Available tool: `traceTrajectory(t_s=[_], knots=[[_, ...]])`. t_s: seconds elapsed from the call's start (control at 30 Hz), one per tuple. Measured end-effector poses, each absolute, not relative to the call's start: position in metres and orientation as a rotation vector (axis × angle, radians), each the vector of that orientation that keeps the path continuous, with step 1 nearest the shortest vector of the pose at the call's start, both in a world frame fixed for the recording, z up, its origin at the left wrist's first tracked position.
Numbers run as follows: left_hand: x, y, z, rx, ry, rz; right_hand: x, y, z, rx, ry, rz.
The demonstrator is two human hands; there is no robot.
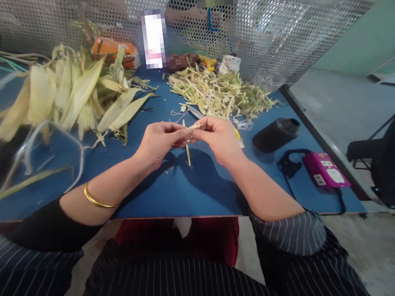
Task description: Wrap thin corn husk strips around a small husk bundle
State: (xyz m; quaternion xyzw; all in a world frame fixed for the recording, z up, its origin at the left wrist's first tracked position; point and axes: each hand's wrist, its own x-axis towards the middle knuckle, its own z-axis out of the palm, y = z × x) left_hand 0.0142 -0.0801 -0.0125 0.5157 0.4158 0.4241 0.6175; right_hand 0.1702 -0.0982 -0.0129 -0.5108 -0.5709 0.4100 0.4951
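Both hands meet over the blue table, pinching a pale strip of corn husk between the fingertips. My left hand, with a gold bangle on its forearm, grips the strip from the left. My right hand closes on its other side. A narrow end of husk hangs below the fingers. Just beyond the hands lies a heap of small twisted husk pieces. Dried corn husks are piled at the left. Part of the held strip is hidden by the fingers.
A black cylinder lies at right, near a purple packet and a black strap. A pixelated bright upright object stands at the back beside an orange item. Perforated mesh rises behind the blue table. A clear frame stands left.
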Motion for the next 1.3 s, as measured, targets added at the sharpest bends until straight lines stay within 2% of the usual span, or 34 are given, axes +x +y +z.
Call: traceTrajectory(t_s=[0.17, 0.47, 0.6, 0.67, 0.77, 0.83, 0.93, 1.3], knots=[[0.014, -0.081, -0.010, 1.156, 0.979, 0.976, 0.173, -0.099, -0.007, -1.181, -1.470, 0.985], [0.016, -0.079, -0.009, 1.172, 1.002, 0.964, 0.170, -0.099, -0.014, -1.234, -1.523, 0.730], [0.016, -0.078, -0.008, 1.120, 1.054, 0.971, 0.178, -0.094, -0.011, -1.266, -1.596, 0.743], [0.015, -0.077, -0.008, 1.101, 1.059, 0.989, 0.190, -0.090, -0.009, -1.376, -1.724, 0.654], [0.013, -0.074, -0.009, 1.093, 1.040, 1.036, 0.211, -0.084, -0.006, -1.787, -1.957, 0.158], [0.011, -0.071, -0.010, 1.092, 1.034, 1.050, 0.221, -0.082, -0.006, -2.069, -2.064, -0.061], [0.010, -0.068, -0.011, 1.086, 1.036, 1.051, 0.228, -0.080, -0.008, -2.277, -2.155, -0.089], [0.007, -0.062, -0.014, 1.059, 1.025, 1.035, 0.231, -0.075, -0.010, -2.338, -2.141, -0.122]])
